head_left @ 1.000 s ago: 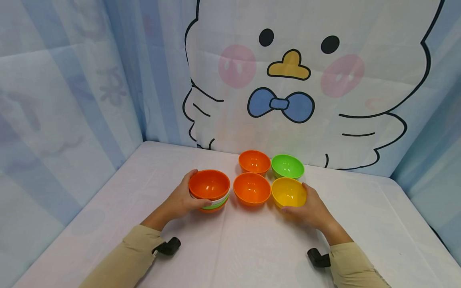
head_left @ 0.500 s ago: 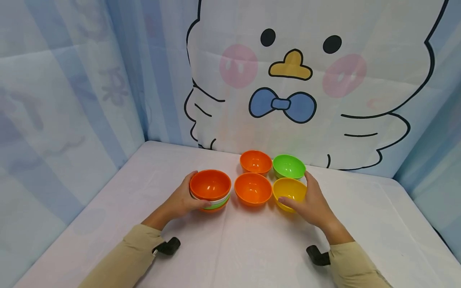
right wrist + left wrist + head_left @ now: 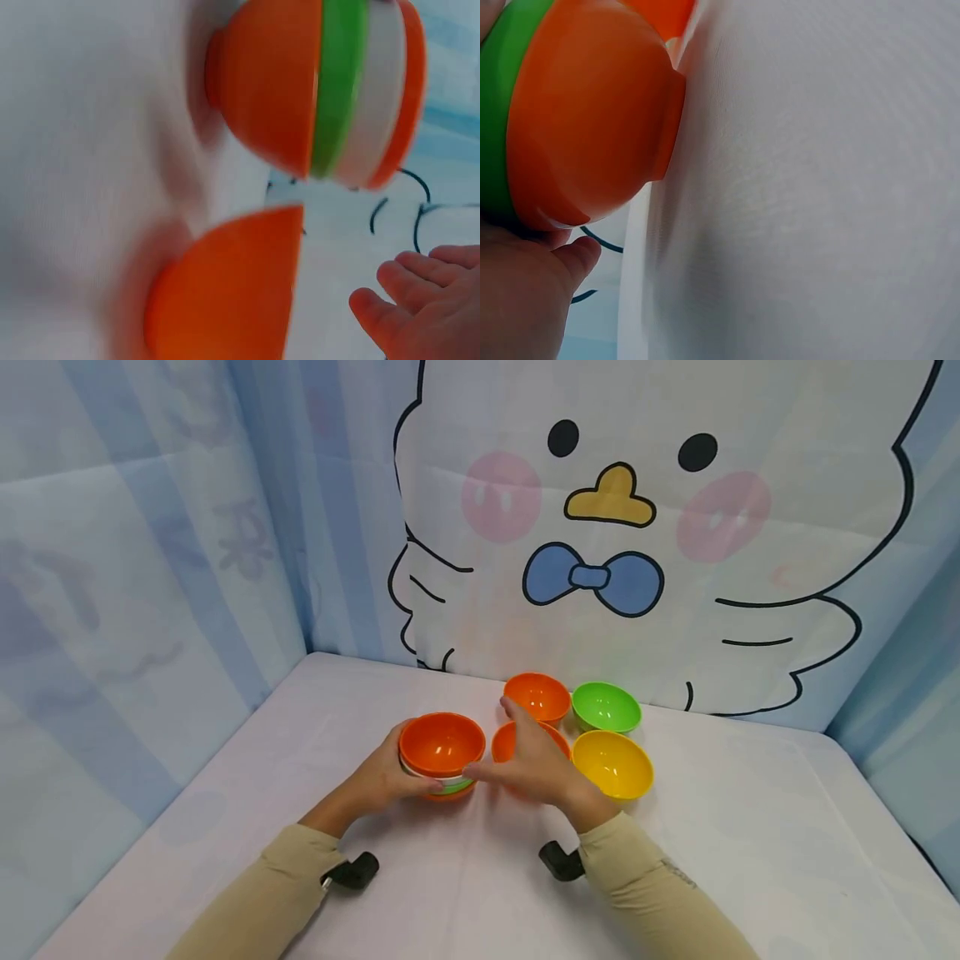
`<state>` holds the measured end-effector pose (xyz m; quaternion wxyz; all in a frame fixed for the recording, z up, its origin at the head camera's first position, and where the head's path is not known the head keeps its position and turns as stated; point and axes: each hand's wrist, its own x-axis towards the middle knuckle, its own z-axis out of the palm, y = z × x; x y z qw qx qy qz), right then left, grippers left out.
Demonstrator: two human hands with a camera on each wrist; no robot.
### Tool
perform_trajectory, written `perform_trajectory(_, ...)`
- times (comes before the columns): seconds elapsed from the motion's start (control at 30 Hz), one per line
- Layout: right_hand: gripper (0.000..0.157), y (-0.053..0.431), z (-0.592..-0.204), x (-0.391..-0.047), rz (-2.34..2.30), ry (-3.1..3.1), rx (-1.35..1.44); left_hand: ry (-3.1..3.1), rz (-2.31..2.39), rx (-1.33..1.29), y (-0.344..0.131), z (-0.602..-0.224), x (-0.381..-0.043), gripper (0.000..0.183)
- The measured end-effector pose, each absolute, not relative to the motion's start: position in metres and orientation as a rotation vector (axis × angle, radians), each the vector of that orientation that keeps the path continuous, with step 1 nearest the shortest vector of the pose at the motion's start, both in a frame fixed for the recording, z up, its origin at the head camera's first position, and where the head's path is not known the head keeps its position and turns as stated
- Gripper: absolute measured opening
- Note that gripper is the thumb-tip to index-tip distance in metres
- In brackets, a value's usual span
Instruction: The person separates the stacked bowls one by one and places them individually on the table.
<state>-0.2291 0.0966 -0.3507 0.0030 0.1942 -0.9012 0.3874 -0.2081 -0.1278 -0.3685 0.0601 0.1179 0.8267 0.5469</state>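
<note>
My left hand (image 3: pixel 381 778) grips the near left side of a stack of nested bowls (image 3: pixel 442 747). An orange bowl tops the stack, with white, green and another orange bowl below it. In the left wrist view the stack's lowest orange bowl (image 3: pixel 592 112) is close to the white cloth. My right hand (image 3: pixel 542 767) is spread over a single orange bowl (image 3: pixel 504 742), covering much of it, with the thumb overlapping the stack's right edge. In the right wrist view its fingers (image 3: pixel 409 289) are extended, apart from that orange bowl (image 3: pixel 225 292), and hold nothing.
Behind stands another orange bowl (image 3: pixel 537 695), beside a green bowl (image 3: pixel 606 707). A yellow bowl (image 3: pixel 612 765) sits in front of the green one. White cloth covers the table (image 3: pixel 480 893). A printed curtain (image 3: pixel 480 618) rises at the table's back edge.
My right hand has let go of the yellow bowl and moved left over the orange bowl towards the stack. My left hand keeps its grip on the stack in place.
</note>
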Motion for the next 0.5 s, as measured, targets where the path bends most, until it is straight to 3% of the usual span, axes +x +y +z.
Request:
perform_trajectory(0.23,0.115,0.063,-0.362,-0.233,1.264,-2.934,0.652,2.487,1.664,0.432,-0.129,-0.371,-0.21,0.086)
perform_trajectory(0.5,0.112,0.053,-0.364,-0.236,1.304,-2.922,0.645,2.503,1.66,0.483,-0.13,-0.371,-0.209,0.086)
